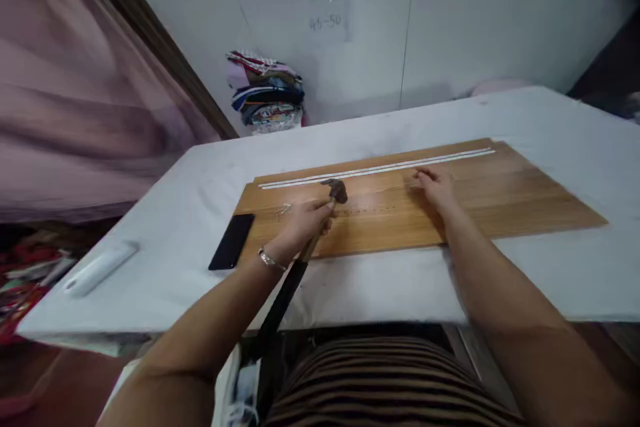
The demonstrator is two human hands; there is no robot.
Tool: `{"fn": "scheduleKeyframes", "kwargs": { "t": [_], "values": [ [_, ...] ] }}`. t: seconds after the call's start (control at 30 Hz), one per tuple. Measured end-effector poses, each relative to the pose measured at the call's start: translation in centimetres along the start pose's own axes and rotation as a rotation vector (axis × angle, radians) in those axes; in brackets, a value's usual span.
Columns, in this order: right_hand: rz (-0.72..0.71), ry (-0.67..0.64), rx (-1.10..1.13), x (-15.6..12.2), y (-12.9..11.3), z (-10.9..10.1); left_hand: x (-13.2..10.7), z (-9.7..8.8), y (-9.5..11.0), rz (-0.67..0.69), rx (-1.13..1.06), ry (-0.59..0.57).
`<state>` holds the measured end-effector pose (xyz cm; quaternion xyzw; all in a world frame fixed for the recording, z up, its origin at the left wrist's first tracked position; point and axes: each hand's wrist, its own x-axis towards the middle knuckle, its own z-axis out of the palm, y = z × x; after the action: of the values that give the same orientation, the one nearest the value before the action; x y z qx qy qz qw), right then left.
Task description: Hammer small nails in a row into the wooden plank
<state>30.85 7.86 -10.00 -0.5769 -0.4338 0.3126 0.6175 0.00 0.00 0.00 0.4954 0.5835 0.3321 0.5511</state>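
My left hand [306, 221], a metal bracelet at its wrist, is wrapped round the handle of a claw hammer [338, 191] just below its head. The hammer's dark grip slants down toward my body. Over the right part of a brown wooden board [520, 200], the fingers of my right hand [433, 185] are pinched together; what they hold, if anything, is too small to make out. Between my hands a row of small dark dots runs along the board. Several nails [283, 211] lie on it, left of my left hand. Two white strips [380, 169] run lengthwise near its far side.
A black phone [232, 241] lies at the board's left end, partly on the white table [175, 213]. Farther left on the table is a white elongated object [103, 268]. Folded cloths [267, 90] are stacked beyond the far edge, against the wall. A pink curtain [95, 80] hangs at left.
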Motion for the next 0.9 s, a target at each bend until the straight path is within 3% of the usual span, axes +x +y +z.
{"fn": "scheduleKeyframes", "kwargs": {
  "t": [0.1,0.2,0.4,0.6,0.73,0.9],
  "values": [
    [0.027,-0.130,0.049,-0.9,-1.1,0.1,0.7,0.2,0.7,0.026,-0.107,0.032],
    [0.196,-0.423,0.273,-2.3,-2.5,0.5,2.0,0.9,1.8,0.043,-0.311,0.061],
    [0.379,-0.783,0.520,-5.9,-5.0,2.1,4.4,4.3,4.8,-0.009,-0.731,0.097],
    [0.462,-0.887,0.599,-7.3,-6.8,2.5,5.1,8.2,5.1,0.058,-0.789,-0.026],
    [0.473,-0.805,0.612,-8.1,-7.2,2.6,4.6,9.5,3.8,0.066,-0.630,-0.068],
    [0.402,-0.863,0.518,-9.3,-7.9,2.8,3.0,9.7,2.9,0.261,-0.434,0.042]
  ]
}}
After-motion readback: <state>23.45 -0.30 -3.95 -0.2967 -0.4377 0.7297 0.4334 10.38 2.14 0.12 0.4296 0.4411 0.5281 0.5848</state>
